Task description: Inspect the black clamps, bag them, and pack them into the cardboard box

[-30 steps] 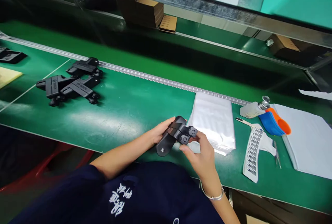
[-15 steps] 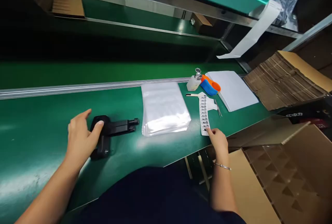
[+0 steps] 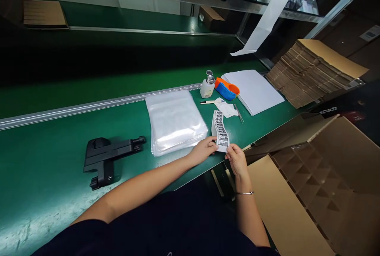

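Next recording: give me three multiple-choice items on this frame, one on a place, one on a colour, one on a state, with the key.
1. Where does the black plastic part lie?
A. left of the stack of clear bags
B. on the white sheets
C. in the cardboard box

2. What colour is the bench top?
A. grey
B. green
C. white

3. What holds the label strip?
A. nothing
B. right hand only
C. both hands

Key: 1 A, the part rests alone on the bench left of the bags; 2 B, the surface is green; 3 C, left hand and right hand pinch the strip's near end.
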Demonstrator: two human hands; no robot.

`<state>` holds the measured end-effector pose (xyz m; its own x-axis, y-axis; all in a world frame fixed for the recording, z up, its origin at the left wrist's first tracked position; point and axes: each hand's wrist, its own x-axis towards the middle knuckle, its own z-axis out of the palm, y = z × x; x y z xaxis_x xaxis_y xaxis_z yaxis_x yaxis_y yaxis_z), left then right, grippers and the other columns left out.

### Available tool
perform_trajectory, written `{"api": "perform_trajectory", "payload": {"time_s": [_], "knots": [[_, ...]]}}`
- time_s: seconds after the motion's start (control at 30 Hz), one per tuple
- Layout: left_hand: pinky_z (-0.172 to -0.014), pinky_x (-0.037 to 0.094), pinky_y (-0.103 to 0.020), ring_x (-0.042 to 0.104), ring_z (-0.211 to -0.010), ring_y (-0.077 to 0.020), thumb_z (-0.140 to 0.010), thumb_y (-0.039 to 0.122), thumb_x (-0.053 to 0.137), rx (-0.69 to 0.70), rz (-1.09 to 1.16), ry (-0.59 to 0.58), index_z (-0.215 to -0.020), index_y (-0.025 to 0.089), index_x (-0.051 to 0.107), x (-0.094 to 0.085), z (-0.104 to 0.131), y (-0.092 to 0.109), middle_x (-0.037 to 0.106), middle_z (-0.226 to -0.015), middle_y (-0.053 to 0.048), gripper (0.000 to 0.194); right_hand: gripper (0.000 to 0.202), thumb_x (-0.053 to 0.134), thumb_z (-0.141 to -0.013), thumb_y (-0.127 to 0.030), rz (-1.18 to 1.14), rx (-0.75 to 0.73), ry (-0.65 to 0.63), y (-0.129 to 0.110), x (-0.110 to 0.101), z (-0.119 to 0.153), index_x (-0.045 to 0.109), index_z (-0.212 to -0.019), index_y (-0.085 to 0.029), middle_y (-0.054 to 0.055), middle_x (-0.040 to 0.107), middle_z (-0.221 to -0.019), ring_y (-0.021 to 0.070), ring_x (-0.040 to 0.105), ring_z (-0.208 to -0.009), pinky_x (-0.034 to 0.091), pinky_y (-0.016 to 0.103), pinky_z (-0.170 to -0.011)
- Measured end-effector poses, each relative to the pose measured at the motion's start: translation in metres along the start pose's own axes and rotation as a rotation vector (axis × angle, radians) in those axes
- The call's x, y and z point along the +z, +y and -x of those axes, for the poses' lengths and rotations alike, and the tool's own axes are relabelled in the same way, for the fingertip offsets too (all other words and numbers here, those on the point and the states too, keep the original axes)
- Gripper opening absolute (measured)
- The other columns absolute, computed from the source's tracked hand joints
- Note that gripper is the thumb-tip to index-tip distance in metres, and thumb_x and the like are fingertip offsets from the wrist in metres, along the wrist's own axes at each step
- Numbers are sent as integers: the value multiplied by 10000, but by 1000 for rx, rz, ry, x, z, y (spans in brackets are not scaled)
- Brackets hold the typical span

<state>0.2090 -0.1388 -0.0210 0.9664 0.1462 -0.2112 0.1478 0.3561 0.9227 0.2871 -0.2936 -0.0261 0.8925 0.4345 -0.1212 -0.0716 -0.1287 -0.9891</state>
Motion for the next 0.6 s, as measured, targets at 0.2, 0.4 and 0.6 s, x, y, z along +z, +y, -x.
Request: {"api": "perform_trajectory", "payload": {"time_s": [0.2,0.4,0.6], "knots": [[-727,452,-273,622,-739,-160,-791,254,654,60,-97,76,-1313,187,459,9,-5,-1,680,-831,-17,561,360,698,-731,-524,55,-26,9,10,-4,5,634,-708,-170,-34,523,-596,123,467,-543,462,263,-533],[-716,442,-276,598,-738,-174,-802,278,615,79,-175,105,-902,171,642,7,-5,-1,646,-761,-15,149,236,648,-802,-415,276,-256,186,6,-7,5,695,-878,-197,45,613,-914,205,589,-873,493,377,-831],[-746,458,-295,585,-698,-165,-790,280,646,64,-179,89,-884,174,650,4,-11,-6,619,-692,7,142,154,591,-870,-344,627,-547,182,2,-5,12,685,-821,-232,46,634,-888,225,604,-903,438,494,-969]]}}
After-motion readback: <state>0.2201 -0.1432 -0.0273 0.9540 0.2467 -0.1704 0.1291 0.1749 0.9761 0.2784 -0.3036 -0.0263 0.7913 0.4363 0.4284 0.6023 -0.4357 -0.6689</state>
